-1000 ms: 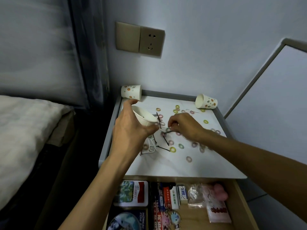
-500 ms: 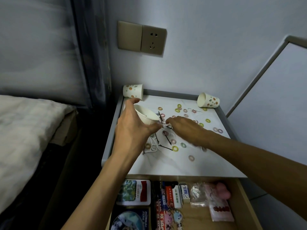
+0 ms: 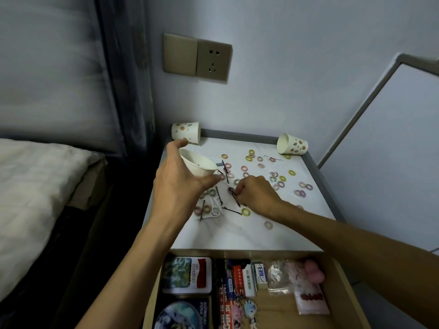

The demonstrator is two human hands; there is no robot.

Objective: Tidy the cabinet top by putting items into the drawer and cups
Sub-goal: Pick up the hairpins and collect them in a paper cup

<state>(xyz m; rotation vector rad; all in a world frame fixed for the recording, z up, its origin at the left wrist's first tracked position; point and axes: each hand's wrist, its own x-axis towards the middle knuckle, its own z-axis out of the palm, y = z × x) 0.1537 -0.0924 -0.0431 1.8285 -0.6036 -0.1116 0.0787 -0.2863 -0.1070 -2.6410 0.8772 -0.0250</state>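
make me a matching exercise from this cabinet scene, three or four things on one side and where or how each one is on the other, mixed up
Things
1. paper cup in the left hand
2. spotted cup
3. black hairpin
4. pink bag

Places or states
A. lying on its side in the back right corner of the cabinet top
B. inside the open drawer
C. held tilted above the top, mouth towards the right hand
D. on the top, pinched by the right hand's fingertips

Pairs: 1-C, 2-A, 3-D, 4-B
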